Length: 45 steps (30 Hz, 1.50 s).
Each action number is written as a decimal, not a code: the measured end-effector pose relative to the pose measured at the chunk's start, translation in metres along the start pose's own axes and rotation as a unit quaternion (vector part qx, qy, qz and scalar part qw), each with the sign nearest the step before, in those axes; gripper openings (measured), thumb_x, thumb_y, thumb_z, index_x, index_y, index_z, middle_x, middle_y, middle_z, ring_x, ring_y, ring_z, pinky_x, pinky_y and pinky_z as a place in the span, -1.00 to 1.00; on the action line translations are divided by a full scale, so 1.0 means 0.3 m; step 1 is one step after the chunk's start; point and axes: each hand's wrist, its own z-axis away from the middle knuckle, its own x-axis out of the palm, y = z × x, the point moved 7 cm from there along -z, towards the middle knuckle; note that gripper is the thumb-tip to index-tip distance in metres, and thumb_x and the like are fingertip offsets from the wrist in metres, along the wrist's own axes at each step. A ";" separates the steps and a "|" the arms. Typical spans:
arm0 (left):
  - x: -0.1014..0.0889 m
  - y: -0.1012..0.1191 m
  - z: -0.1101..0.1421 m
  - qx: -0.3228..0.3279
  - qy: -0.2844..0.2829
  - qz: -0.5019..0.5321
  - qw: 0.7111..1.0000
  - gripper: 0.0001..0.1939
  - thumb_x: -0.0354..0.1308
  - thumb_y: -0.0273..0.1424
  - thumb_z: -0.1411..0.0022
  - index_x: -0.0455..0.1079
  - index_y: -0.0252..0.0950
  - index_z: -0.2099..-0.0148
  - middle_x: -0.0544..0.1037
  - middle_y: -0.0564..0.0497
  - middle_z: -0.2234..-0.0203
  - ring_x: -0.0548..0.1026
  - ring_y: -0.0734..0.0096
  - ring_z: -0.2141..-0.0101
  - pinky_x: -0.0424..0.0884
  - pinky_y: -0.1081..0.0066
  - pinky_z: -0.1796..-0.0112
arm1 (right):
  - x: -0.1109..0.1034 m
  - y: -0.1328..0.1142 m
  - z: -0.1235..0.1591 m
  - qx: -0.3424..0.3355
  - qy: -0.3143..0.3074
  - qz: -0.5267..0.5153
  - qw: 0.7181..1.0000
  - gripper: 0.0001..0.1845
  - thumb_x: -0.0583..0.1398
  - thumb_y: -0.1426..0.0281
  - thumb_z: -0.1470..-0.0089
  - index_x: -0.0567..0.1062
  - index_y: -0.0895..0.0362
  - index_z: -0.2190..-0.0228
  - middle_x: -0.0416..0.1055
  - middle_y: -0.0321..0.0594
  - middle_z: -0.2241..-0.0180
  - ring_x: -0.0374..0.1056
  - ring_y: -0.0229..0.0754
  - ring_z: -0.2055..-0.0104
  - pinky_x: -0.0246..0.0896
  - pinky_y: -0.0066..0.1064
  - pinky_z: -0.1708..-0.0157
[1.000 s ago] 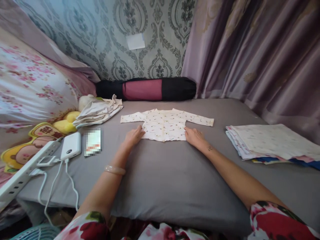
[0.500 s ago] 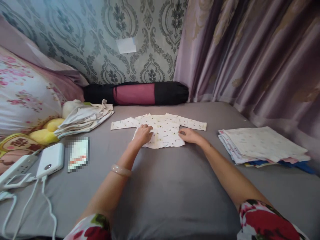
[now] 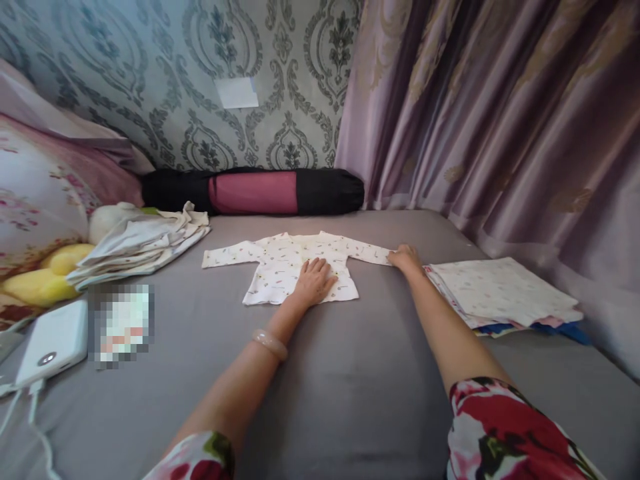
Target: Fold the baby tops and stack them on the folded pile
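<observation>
A small white long-sleeved baby shirt with tiny coloured prints lies spread flat on the grey bed sheet. My left hand rests flat on the shirt's body, right of its middle, fingers stretched out. A pale bangle sits on that wrist. My right hand is at the cuff of the shirt's right sleeve, fingers curled down on the sleeve's end.
A stack of folded cloths lies at the right. A heap of unfolded pale garments and soft toys lie at the left. A white power bank with cables is at front left. A black and maroon roll lies against the wall.
My left hand slid from the shirt's left side onto its body, right of the middle. My right hand moved from the shirt's lower right edge out to the right sleeve's cuff.
</observation>
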 end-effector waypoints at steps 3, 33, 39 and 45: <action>0.017 0.007 0.005 -0.006 -0.007 -0.009 1.000 -0.58 -0.17 -0.17 -0.40 0.23 -0.25 -0.17 0.30 -0.16 -0.21 0.18 0.17 -0.23 0.02 0.06 -0.23 | 0.024 0.021 -0.015 0.052 -0.024 -0.002 0.998 -0.48 0.14 0.35 -0.08 0.44 0.32 -0.05 0.33 0.26 -0.06 0.31 0.14 -0.10 0.25 -0.12 -0.02; 0.017 0.008 -0.014 0.014 -0.043 -0.043 0.998 -0.43 -0.23 0.00 -0.36 0.19 -0.11 -0.28 0.26 -0.15 -0.23 0.19 -0.03 -0.21 0.11 -0.02 -0.16 | 0.023 -0.348 0.024 0.108 0.179 -0.479 0.852 -0.41 -0.03 0.41 -0.08 0.26 0.37 -0.13 0.38 0.10 -0.02 0.37 -0.15 -0.01 0.30 -0.47 0.14; -0.019 -0.052 -0.147 -0.030 -0.051 -0.042 0.997 -0.57 -0.19 -0.21 -0.40 0.27 -0.25 -0.17 0.45 -0.17 0.01 0.37 0.07 -0.01 0.32 0.11 0.00 | 0.045 -0.344 -0.012 0.096 0.100 -0.572 0.809 -0.46 -0.03 0.49 0.01 0.40 0.34 -0.02 0.50 -0.04 0.16 0.46 -0.17 0.21 0.35 -0.50 0.37; 0.028 -0.096 -0.295 0.009 -0.053 -0.003 0.999 -0.67 -0.06 -0.32 -0.33 0.34 -0.26 -0.08 0.39 -0.12 -0.08 0.33 0.13 -0.07 0.30 0.19 -0.05 | -0.063 -0.289 0.009 0.020 0.165 -0.439 0.883 -0.43 -0.08 0.43 -0.09 0.36 0.18 -0.12 0.43 -0.07 -0.02 0.34 -0.14 -0.06 0.25 -0.36 0.00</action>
